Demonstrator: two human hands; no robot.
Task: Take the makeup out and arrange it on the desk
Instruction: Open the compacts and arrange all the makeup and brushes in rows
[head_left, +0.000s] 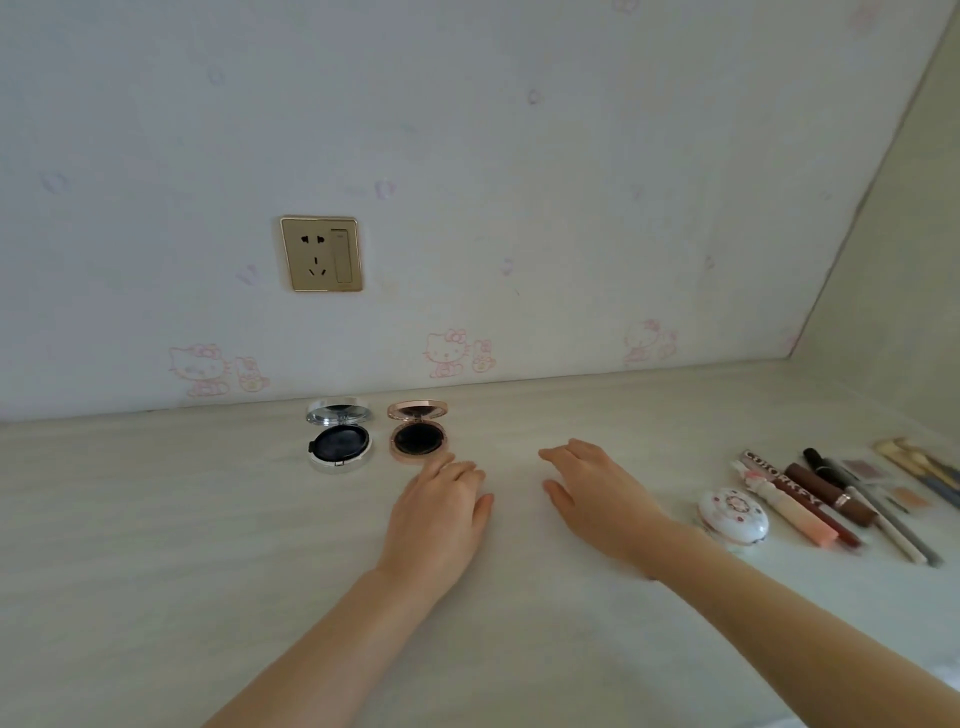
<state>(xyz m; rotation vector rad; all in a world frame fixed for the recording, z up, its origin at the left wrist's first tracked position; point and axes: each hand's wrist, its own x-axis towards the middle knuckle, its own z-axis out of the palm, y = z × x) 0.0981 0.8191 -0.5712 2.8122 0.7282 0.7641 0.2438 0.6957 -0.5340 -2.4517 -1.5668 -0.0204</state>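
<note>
- Your two open compacts sit side by side near the table's far edge, left of its middle, with their lids raised toward the wall: the silver compact (338, 441) on the left and the rose-gold compact (417, 436) just beside it. Each shows a dark round inside.
- The rest of your makeup lies in a row toward the table's right edge, well apart from those two. A closed white compact (733, 515) with a pink pattern comes first.
- Next to it are a pale pink tube (795, 514), a lettered brown tube (802, 499), a dark brown tube (831, 493) and a black tube (821, 465), packed close and angled alike.
- Further right lie slim pencils (893, 525), two small colour pans (860, 468) and some brushes (919, 462), which are blurred at the frame's edge.
- Your left hand (441, 512) is palm down over the table, fingers loose and holding nothing. Its fingertips are right at the rose-gold compact's near rim, but you cannot tell whether they touch it.
- Your right hand (597, 493) is also palm down, fingers relaxed and spread, and empty, between your left hand and the white compact.
- The table (156, 519) is pale with a faint grain.
- On the wall behind it are a gold-framed socket (321, 253) and wallpaper (452, 351) with faint pink cartoon cats.
</note>
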